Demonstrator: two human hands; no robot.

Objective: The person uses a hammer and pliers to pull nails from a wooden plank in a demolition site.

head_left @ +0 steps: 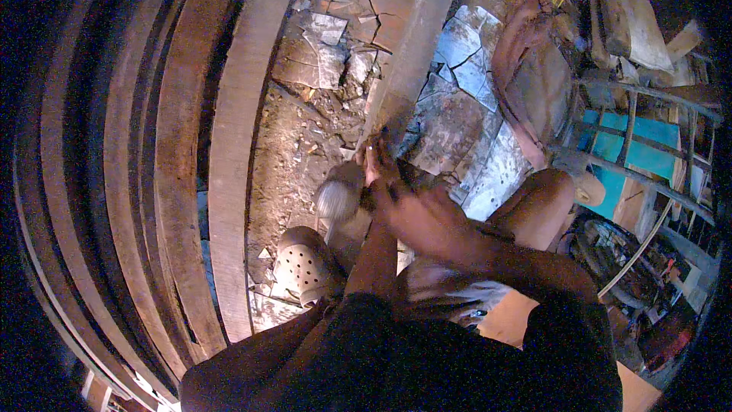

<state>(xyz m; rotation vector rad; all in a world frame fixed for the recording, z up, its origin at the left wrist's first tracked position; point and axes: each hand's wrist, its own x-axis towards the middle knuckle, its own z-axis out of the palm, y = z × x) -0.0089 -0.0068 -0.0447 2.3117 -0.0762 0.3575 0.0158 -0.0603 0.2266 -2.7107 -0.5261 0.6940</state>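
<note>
A long wooden plank (415,46) runs away from me over the broken ground, and both hands meet at its near end. My right hand (415,210) reaches across from the right, its fingers drawn together at the plank; what they grip is hidden. My left hand (371,175) lies mostly behind the right one, so its fingers do not show clearly. Just left of the hands is a rounded, pale grey, streaked thing (338,197), whose kind I cannot make out. Below it rests a light clog with holes (301,267).
Several long wooden boards (236,145) stand side by side on the left. Cracked tile pieces (465,49) and dirt cover the ground. To the right are a reddish cloth (526,38), a slatted frame (633,126) with a turquoise panel (629,154), and a wheel-like thing (610,255).
</note>
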